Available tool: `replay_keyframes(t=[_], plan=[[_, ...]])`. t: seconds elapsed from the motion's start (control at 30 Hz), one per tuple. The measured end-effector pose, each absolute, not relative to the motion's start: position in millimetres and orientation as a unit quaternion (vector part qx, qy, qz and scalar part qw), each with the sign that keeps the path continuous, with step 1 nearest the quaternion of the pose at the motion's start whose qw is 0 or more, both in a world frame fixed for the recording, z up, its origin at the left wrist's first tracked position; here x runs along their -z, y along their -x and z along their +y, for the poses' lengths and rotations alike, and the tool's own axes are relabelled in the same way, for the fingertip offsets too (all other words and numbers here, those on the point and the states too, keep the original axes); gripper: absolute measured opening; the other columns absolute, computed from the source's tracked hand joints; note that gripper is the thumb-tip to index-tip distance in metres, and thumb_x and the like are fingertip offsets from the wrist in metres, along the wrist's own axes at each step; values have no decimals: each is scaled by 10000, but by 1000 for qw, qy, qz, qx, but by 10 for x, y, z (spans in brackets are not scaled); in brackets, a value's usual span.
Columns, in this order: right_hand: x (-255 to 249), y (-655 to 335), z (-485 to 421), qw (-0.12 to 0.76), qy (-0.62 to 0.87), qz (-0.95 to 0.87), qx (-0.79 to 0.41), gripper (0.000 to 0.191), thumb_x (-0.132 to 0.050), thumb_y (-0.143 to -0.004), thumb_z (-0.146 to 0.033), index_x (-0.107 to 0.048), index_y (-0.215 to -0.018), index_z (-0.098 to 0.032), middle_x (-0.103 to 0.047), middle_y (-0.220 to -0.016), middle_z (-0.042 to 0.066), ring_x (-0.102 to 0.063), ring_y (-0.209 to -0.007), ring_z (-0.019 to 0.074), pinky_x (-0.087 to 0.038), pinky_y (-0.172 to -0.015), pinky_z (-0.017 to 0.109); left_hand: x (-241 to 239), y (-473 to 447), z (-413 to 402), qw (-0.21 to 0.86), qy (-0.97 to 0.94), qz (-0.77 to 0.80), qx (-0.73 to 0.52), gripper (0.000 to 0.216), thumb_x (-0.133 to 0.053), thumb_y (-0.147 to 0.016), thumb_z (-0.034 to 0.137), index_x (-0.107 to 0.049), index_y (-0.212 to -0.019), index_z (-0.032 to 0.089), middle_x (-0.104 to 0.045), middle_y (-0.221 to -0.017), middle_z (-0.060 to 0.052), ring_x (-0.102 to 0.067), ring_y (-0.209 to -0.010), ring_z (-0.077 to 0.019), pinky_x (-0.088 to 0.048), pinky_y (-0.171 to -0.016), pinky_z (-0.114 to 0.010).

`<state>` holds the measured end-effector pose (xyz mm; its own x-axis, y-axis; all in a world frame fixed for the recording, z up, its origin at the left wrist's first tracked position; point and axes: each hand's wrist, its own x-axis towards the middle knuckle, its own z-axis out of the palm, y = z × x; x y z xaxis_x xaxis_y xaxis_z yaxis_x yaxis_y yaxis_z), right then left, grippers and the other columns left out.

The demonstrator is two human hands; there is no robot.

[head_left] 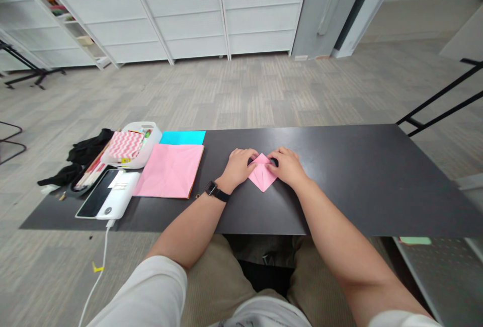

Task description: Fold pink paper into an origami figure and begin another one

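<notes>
A small folded pink paper [262, 176], pointed toward me, lies on the black table [358, 176]. My left hand [238, 166] rests on its left upper edge, fingers curled and pressing down. My right hand [287, 165] presses its right upper edge the same way. Both hands meet at the paper's top corner. A black watch [216, 190] sits on my left wrist.
A stack of pink paper sheets [169, 170] lies to the left, with a cyan sheet [183, 138] behind it. Further left are a white tray [132, 145] of patterned paper, a white device with a dark screen [107, 194] and cable, and black cloth [87, 150].
</notes>
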<state>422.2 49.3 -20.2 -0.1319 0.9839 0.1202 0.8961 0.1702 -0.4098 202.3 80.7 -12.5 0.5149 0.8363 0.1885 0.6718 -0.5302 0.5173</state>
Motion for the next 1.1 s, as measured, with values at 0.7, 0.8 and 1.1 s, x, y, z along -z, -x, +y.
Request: replay_keyframes(t=[0.7,0.8,1.1], plan=[[141,-4190,483,170,584,-786,-114,167,-647,-913,-167,-772,-974,-260,-730,-1010,42,-629,-993,237,-353,-855,362,84,-1994,817,129,-901,384,-154,196,-596,-973,199,-761,-1055,264,-755,-1088,-29,-641,-1028,-231,-463,-1001,-413],[120,-4211,467,164,574,-793,-123,191,-648,-909,-158,-785,-983,-269,-736,-1017,33,-643,-1006,235,-362,-864,361,57,-1966,796,130,-906,377,-140,232,-590,-964,188,-784,-1054,276,-754,-1088,-29,-642,-1028,-232,-461,-1003,-417],[48,-4218,420,170,569,-792,-140,147,-678,-923,-210,-811,-940,-269,-731,-1034,35,-652,-1019,231,-385,-906,363,33,-1955,741,121,-907,381,-131,238,-606,-989,308,-842,-1019,301,-727,-975,-42,-639,-982,-235,-444,-1031,-439]])
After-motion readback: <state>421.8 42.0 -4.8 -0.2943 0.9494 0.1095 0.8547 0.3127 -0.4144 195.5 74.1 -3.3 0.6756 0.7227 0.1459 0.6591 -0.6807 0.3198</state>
